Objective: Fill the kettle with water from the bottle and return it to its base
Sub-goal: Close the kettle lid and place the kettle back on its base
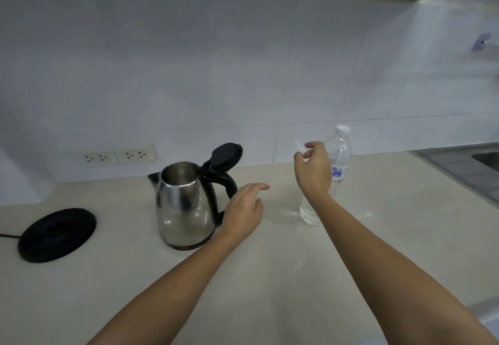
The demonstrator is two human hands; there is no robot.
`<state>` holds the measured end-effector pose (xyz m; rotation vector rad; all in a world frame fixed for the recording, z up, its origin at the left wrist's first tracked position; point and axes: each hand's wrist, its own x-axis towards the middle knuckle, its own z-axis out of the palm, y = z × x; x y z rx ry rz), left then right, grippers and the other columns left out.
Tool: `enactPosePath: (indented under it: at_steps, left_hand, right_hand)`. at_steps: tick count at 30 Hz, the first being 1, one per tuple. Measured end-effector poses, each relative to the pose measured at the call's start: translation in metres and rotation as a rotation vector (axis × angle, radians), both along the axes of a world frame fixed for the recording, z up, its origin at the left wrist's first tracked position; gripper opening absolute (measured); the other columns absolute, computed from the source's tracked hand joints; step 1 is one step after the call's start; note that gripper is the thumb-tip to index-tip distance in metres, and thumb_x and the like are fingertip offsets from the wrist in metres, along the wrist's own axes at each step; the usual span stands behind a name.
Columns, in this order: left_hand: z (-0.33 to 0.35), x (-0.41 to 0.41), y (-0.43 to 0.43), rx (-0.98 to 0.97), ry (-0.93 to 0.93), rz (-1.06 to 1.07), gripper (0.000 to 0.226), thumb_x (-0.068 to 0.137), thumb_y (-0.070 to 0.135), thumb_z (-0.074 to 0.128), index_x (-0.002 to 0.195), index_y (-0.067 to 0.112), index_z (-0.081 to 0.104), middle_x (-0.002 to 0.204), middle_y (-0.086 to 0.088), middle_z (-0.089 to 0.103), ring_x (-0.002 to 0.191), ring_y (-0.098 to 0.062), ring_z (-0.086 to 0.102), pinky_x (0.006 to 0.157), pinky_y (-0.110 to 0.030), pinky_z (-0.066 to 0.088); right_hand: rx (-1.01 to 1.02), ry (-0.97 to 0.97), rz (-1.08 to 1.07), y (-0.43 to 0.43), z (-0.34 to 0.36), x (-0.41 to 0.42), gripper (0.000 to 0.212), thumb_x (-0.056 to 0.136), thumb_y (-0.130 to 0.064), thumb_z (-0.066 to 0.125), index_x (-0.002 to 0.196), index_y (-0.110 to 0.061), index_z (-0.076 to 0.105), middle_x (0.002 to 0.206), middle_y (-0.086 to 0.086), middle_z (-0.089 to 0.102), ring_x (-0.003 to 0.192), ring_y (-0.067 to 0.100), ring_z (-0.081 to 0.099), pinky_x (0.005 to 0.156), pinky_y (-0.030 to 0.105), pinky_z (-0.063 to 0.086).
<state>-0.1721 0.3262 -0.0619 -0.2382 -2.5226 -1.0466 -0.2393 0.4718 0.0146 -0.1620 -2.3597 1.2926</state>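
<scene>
A steel kettle (181, 204) with a black handle stands on the beige counter, its black lid (225, 155) flipped up. Its round black base (58, 234) lies apart to the left, with a cord running off the left edge. A clear water bottle (339, 155) with a white cap stands upright to the right. My left hand (244, 211) hovers open just right of the kettle's handle, not touching it. My right hand (313, 168) is raised in front of the bottle, fingers apart and curled, hiding its middle. A thin white strip shows at its fingertips.
Two white wall sockets (118, 155) sit low on the tiled wall behind the kettle. A steel sink (469, 166) begins at the far right of the counter (270, 263). A small hook (482, 42) is stuck on the right wall.
</scene>
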Motion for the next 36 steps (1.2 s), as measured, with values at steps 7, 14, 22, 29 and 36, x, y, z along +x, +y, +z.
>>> enactPosePath:
  at_steps: [7, 14, 22, 29, 36]
  left_hand:
    - [-0.002, 0.055, -0.103, -0.013, 0.276, 0.431, 0.039, 0.078, 0.008, 0.066, 0.116, 0.014, 0.062, 0.119, 0.000, 0.063, 0.111, -0.020, 0.056, 0.093, -0.031, 0.039]
    - [-0.016, 0.057, -0.173, 0.196, -0.304, 0.487, 0.112, 0.073, 0.045, 0.079, 0.154, 0.010, 0.010, 0.161, -0.009, 0.016, 0.147, -0.026, 0.021, 0.118, -0.044, 0.025]
    - [-0.020, 0.035, -0.178, 0.240, -0.501, 0.383, 0.113, 0.067, 0.048, 0.080, 0.150, 0.006, 0.015, 0.155, -0.013, 0.027, 0.141, -0.030, 0.033, 0.111, -0.049, 0.035]
    - [-0.030, 0.024, -0.180, 0.298, -0.536, 0.361, 0.121, 0.055, 0.064, 0.074, 0.146, 0.007, 0.019, 0.147, -0.010, 0.041, 0.129, -0.028, 0.047, 0.105, -0.045, 0.044]
    - [-0.029, 0.026, -0.179, 0.216, -0.555, 0.361, 0.114, 0.072, 0.042, 0.080, 0.153, 0.008, 0.007, 0.153, -0.008, 0.036, 0.135, -0.028, 0.043, 0.109, -0.041, 0.041]
  right_hand:
    - [-0.285, -0.131, 0.337, -0.088, -0.024, 0.039, 0.040, 0.099, -0.040, 0.038, 0.124, -0.016, 0.059, 0.120, 0.000, 0.064, 0.113, 0.018, 0.057, 0.096, 0.030, 0.042]
    - [-0.252, -0.067, 0.426, -0.133, -0.012, 0.049, 0.040, 0.099, -0.025, 0.044, 0.139, -0.022, 0.045, 0.109, -0.008, 0.062, 0.107, 0.013, 0.058, 0.088, 0.023, 0.038]
    - [0.178, 0.075, 0.530, -0.176, 0.012, 0.045, 0.047, 0.096, -0.029, 0.052, 0.142, -0.023, 0.044, 0.129, 0.003, 0.063, 0.116, 0.023, 0.059, 0.094, 0.031, 0.047]
    - [1.039, 0.166, 0.636, -0.216, -0.004, 0.050, 0.034, 0.097, -0.029, 0.048, 0.126, -0.015, 0.055, 0.130, 0.002, 0.059, 0.119, 0.024, 0.050, 0.088, 0.039, 0.046]
    - [0.748, -0.095, 0.526, -0.210, -0.008, 0.030, 0.056, 0.093, -0.057, 0.039, 0.136, -0.021, 0.044, 0.135, 0.005, 0.055, 0.123, 0.030, 0.049, 0.103, 0.047, 0.037]
